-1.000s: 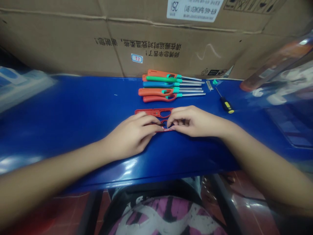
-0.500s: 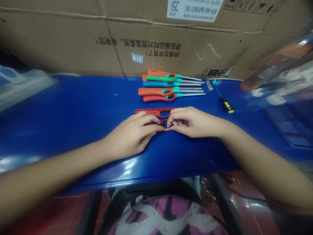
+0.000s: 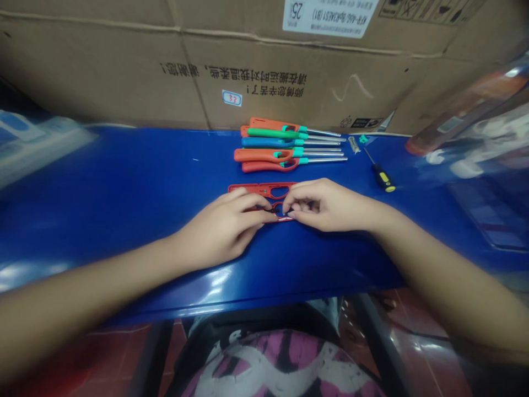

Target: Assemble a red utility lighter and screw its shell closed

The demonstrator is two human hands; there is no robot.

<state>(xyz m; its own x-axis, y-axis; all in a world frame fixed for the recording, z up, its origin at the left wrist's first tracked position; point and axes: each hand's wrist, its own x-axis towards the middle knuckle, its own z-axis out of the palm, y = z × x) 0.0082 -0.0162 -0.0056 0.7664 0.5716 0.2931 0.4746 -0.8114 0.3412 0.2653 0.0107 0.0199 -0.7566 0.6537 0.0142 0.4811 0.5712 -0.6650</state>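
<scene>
My left hand (image 3: 225, 226) is closed over the left part of a red lighter casing half (image 3: 285, 219), fingertips pinching along it and covering most of it. At the right end of this casing, my right hand (image 3: 326, 205) has thumb and fingers curled together; whatever they pinch is hidden. A thin pale strip shows on the casing's near edge between the two hands, and small dark parts sit by the left fingertips. Just behind lies a second red casing half (image 3: 250, 188), inner side up, its right end hidden by my right hand.
Several assembled long-nosed lighters (image 3: 264, 155) lie in a row behind the casings. A black and yellow screwdriver (image 3: 382, 177) rests to the right, near small teal bits (image 3: 363, 139). A large cardboard box (image 3: 124, 71) stands along the back of the blue table (image 3: 103, 193).
Both hands stay at the casing. My right fingertips have shifted very slightly, and a bit more of the pale strip shows on the near edge.
</scene>
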